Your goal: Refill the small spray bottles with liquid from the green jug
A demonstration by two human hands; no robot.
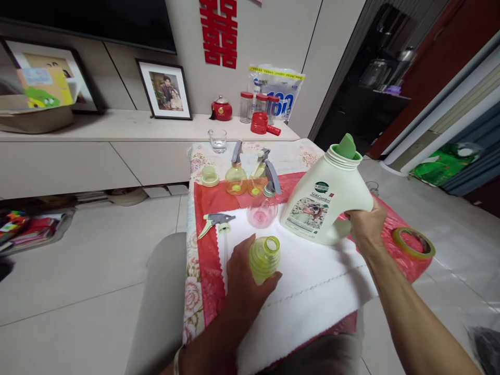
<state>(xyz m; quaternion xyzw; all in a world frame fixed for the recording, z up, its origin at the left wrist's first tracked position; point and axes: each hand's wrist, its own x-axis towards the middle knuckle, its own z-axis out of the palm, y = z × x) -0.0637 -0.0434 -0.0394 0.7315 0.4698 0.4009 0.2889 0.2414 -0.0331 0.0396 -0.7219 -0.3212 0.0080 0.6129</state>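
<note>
My left hand [244,273] is wrapped round a small yellow-green ribbed bottle [264,260] with an uncapped neck. On the right, my right hand [367,221] grips the handle of a large pale laundry detergent jug [308,203], which leans to the right. Its cap is off and a green pour spout [347,147] shows in the mouth. A grey and green spray trigger head [216,223] lies on the white cloth [312,281], left of a clear pinkish spray bottle [262,211]. Two more spray bottles, one yellowish [236,179], stand behind it.
A pale green cap [210,176] and a glass cup [217,140] are at the table's far left. A roll of tape [413,242] lies on the red plastic sheet at right. Behind, a cabinet ledge [128,125] carries jars, a red pot and a framed photo.
</note>
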